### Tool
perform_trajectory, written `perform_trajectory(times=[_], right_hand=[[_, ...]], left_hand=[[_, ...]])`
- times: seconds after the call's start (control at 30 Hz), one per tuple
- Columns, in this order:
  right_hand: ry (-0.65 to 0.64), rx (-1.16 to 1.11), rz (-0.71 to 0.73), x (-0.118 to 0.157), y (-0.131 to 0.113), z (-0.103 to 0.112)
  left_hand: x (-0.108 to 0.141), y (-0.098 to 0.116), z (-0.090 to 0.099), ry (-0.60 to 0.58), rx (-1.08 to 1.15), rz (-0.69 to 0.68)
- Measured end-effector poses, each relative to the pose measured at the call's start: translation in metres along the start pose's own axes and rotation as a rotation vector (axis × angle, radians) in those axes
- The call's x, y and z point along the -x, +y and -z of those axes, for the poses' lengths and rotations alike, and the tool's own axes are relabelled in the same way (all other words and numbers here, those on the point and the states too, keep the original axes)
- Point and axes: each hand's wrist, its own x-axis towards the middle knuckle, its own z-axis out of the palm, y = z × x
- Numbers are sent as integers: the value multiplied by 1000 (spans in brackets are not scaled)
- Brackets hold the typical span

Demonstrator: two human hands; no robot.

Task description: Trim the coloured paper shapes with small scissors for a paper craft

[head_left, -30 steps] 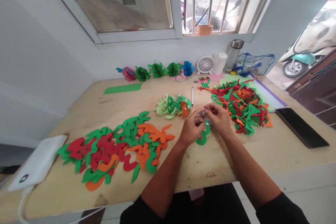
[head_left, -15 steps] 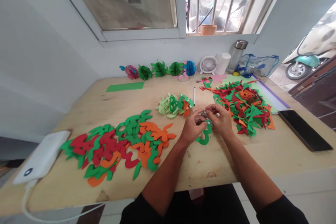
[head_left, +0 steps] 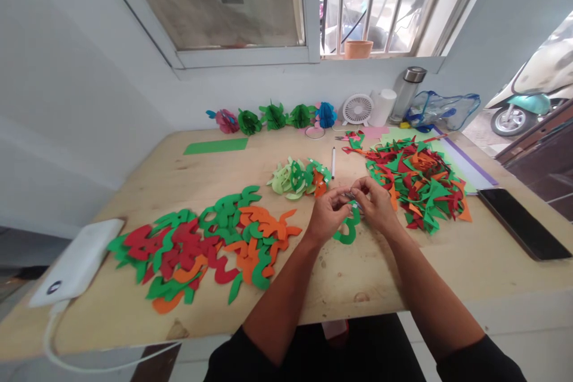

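Note:
My left hand (head_left: 330, 213) and my right hand (head_left: 375, 203) meet over the table, fingertips pinched together. Between them is something small and greyish, mostly covered by the fingers, which I cannot make out. Just beneath lies a curvy green paper cutout (head_left: 347, 234) with a small white patch near its top; the hands hide part of it. Beyond my left hand sits a small cluster of light green, green and orange cutouts (head_left: 298, 178) with white patches. A white pen (head_left: 333, 162) lies behind the hands.
Wavy red, green and orange cutouts (head_left: 188, 250) spread on the left, beside a white power bank (head_left: 76, 262) with a cable. Paper scraps (head_left: 421, 179) heap on the right near a phone (head_left: 523, 224). Paper figures (head_left: 273, 116), a small fan (head_left: 357, 109) and a bottle (head_left: 405, 95) line the wall.
The view has shifted slightly. My hands stay over the green cutout, their fingertips now drawn closer together around the small thing.

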Motion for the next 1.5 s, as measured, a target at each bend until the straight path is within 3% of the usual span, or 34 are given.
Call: perform_trajectory(times=[0.5,0.8,1.07,1.2,1.5], right_hand=[[0,38,35,1,4,0],[-58,-276,-137,-1,6,0],[-293,-311,-64,3,1,-3],[-346,-207,-22,4,-1,-6],[-282,-62,-59,3,8,-12]], left_hand=[[1,0,0,48,-56,28],[-3,0,5,303,-119,-99],[-2,6,8,487,-182,-198],[-3,6,9,516,-167,-212],[-5,0,9,455,-73,-184]])
